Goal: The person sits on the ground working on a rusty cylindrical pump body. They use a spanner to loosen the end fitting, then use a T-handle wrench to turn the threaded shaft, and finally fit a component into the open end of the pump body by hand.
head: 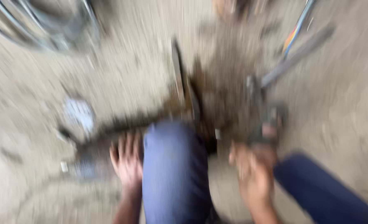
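The whole view is smearing with motion blur, so fine detail is not readable. The person is crouching over a dusty grey concrete floor (349,103), with a knee in blue trousers (173,166) filling the lower middle of the frame.

The left hand (127,159) is lying flat just beside that knee, on its left, fingers spread open and pointing up the frame, resting on or just above a dark patch of floor; it is gripping nothing.

The right hand (254,170) is sitting to the right of the knee, reaching toward a dark grey metal tool with a long handle (275,79). The fingers are curling toward the tool's lower end, but whether they are closed around it I cannot tell. The tool's long axis is running diagonally, its lower end near the right hand and its handle pointing up and to the right, toward the top right corner.

A dark upright metal blade or bar (177,70) is standing in the centre, above the knee. A pale round scrap (79,114) is lying well left of the left hand.
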